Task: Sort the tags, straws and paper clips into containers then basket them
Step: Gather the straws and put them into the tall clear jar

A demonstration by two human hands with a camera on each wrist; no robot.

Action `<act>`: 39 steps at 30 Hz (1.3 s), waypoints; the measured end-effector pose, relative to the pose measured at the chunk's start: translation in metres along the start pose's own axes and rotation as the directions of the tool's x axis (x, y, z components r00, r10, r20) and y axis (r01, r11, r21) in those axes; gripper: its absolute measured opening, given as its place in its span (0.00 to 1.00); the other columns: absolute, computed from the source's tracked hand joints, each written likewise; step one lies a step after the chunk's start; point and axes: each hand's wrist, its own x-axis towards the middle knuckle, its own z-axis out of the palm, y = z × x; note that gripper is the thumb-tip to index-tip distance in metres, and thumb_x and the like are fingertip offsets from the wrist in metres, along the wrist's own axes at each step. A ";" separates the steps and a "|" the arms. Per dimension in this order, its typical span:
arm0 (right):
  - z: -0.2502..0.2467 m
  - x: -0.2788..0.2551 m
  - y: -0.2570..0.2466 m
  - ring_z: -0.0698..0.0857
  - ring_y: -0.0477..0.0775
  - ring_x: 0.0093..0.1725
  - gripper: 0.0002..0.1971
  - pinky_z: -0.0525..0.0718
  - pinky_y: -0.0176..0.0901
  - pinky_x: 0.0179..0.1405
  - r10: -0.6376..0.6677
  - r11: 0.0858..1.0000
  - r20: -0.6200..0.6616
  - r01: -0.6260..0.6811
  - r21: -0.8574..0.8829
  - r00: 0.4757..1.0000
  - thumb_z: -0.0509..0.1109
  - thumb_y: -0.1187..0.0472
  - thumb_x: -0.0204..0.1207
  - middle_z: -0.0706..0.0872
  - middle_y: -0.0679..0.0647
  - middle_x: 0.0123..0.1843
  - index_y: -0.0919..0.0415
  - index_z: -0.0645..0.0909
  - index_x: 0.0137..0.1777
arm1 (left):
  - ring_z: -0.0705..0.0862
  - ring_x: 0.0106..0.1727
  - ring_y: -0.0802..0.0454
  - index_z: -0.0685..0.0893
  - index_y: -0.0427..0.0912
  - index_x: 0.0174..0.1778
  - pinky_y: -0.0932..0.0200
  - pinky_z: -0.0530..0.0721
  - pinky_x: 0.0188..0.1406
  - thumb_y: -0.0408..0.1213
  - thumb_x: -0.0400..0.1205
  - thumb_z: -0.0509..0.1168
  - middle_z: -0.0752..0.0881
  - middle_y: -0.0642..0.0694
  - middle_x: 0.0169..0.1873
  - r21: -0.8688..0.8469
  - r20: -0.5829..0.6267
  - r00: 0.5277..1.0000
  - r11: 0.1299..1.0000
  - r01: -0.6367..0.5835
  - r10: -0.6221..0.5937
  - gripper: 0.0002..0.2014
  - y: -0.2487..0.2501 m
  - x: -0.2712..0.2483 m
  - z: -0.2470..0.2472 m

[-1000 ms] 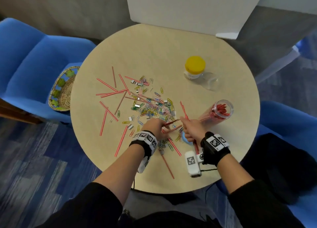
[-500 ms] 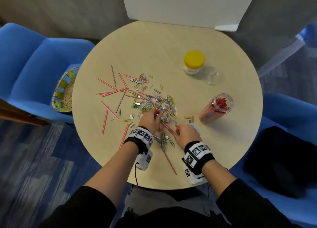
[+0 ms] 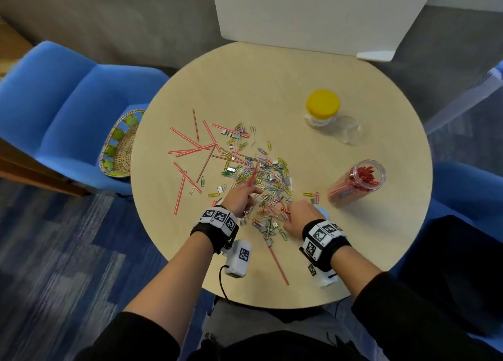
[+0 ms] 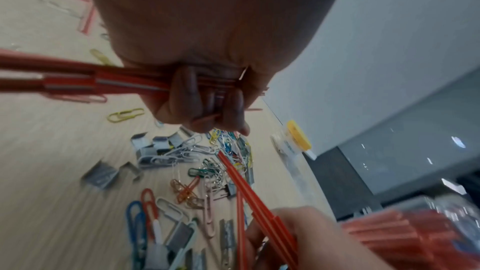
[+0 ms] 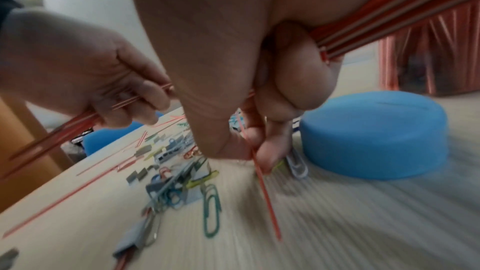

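Red-and-white straws (image 3: 190, 148), coloured paper clips (image 3: 261, 175) and small grey metal tags (image 3: 231, 135) lie scattered over the round table (image 3: 272, 88). My left hand (image 3: 242, 197) grips a bundle of straws (image 4: 124, 83) at the near edge of the pile. My right hand (image 3: 298, 215) holds several straws (image 5: 389, 19) in its curled fingers and pinches one more straw (image 5: 262, 184) against the table. An open jar (image 3: 356, 184) lying on its side at the right holds many straws. A blue lid (image 5: 374, 137) lies just beside my right hand.
A jar with a yellow lid (image 3: 322, 107) and a clear empty cup (image 3: 349, 129) stand at the back right. A woven basket (image 3: 119, 145) rests on the blue chair (image 3: 68, 116) to the left. A white board (image 3: 313, 15) stands behind the table.
My right hand has come back from the straw jar to the near pile. My left hand has shifted slightly forward, still holding straws.
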 end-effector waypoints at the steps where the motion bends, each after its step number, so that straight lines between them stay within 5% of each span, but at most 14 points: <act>1: -0.001 0.001 0.002 0.83 0.56 0.37 0.07 0.78 0.43 0.34 -0.020 0.999 0.031 0.019 0.032 0.999 0.72 0.58 0.77 0.81 0.54 0.39 0.60 0.77 0.46 | 0.64 0.16 0.57 0.83 0.39 0.48 0.67 0.59 0.16 0.43 0.88 0.57 0.68 0.50 0.21 -0.027 -0.005 0.999 0.999 0.031 -0.031 0.14 -0.001 -0.001 -0.001; 4: -0.009 0.002 0.008 0.85 0.58 0.45 0.08 0.83 0.46 0.42 -0.067 0.993 0.112 0.055 0.103 0.991 0.70 0.58 0.77 0.85 0.57 0.46 0.61 0.79 0.51 | 0.64 0.17 0.54 0.77 0.44 0.30 0.64 0.62 0.21 0.56 0.84 0.61 0.69 0.52 0.17 -0.044 -0.112 0.992 0.997 0.058 -0.063 0.22 -0.008 0.001 -0.004; 8: -0.020 -0.006 0.013 0.79 0.58 0.45 0.10 0.72 0.44 0.44 -0.057 0.974 0.146 0.023 0.225 0.988 0.57 0.55 0.86 0.80 0.57 0.44 0.61 0.74 0.50 | 0.64 0.14 0.53 0.67 0.45 0.20 0.63 0.64 0.22 0.55 0.85 0.60 0.69 0.51 0.13 -0.087 -0.193 0.978 0.994 0.064 -0.080 0.28 -0.015 0.002 -0.006; 14: -0.009 -0.022 0.004 0.79 0.44 0.20 0.19 0.71 0.38 0.30 -0.112 0.908 0.258 -0.006 0.419 0.960 0.51 0.51 0.88 0.84 0.55 0.25 0.62 0.71 0.41 | 0.71 0.16 0.51 0.70 0.42 0.24 0.64 0.73 0.19 0.49 0.87 0.59 0.75 0.45 0.20 -0.262 -0.314 0.943 0.965 0.026 -0.111 0.25 -0.026 -0.005 -0.015; 18: 0.010 -0.030 -0.004 0.82 0.47 0.23 0.32 0.83 0.42 0.42 -0.175 0.944 0.241 0.093 0.317 0.955 0.48 0.39 0.87 0.81 0.49 0.18 0.57 0.73 0.26 | 0.63 0.15 0.54 0.66 0.46 0.26 0.66 0.61 0.18 0.50 0.87 0.59 0.69 0.51 0.16 -0.295 -0.387 0.908 0.955 0.044 -0.161 0.23 -0.037 -0.010 -0.035; 22: 0.026 -0.035 -0.007 0.82 0.49 0.24 0.28 0.85 0.43 0.36 -0.152 0.935 0.262 0.053 0.351 0.953 0.52 0.41 0.87 0.82 0.51 0.26 0.59 0.76 0.32 | 0.69 0.21 0.49 0.72 0.42 0.28 0.61 0.69 0.22 0.52 0.84 0.63 0.73 0.46 0.20 -0.184 -0.521 0.835 0.979 0.089 -0.174 0.22 -0.053 -0.018 -0.057; 26: 0.036 -0.036 -0.009 0.80 0.53 0.33 0.22 0.84 0.48 0.41 -0.094 0.984 0.209 0.059 0.168 0.973 0.63 0.38 0.81 0.81 0.53 0.35 0.56 0.75 0.36 | 0.82 0.39 0.44 0.84 0.40 0.42 0.54 0.81 0.43 0.52 0.78 0.72 0.84 0.44 0.35 0.014 -0.607 0.791 0.995 0.097 -0.069 0.16 -0.068 -0.023 -0.067; 31: 0.044 -0.044 -0.021 0.84 0.51 0.37 0.18 0.82 0.42 0.33 -0.064 0.998 0.145 0.067 -0.013 0.987 0.79 0.43 0.69 0.82 0.49 0.36 0.56 0.78 0.39 | 0.85 0.40 0.48 0.88 0.49 0.49 0.57 0.82 0.41 0.44 0.74 0.73 0.88 0.47 0.41 0.058 -0.689 0.724 0.994 0.097 -0.031 0.09 -0.084 -0.036 -0.076; 39: 0.044 -0.038 -0.037 0.86 0.56 0.42 0.08 0.86 0.46 0.41 -0.051 0.997 0.048 0.054 -0.052 0.998 0.72 0.55 0.77 0.85 0.54 0.40 0.61 0.84 0.46 | 0.83 0.32 0.53 0.90 0.54 0.38 0.61 0.82 0.35 0.52 0.71 0.78 0.84 0.52 0.28 0.433 -0.541 0.833 0.887 0.158 0.116 0.08 -0.098 -0.039 -0.086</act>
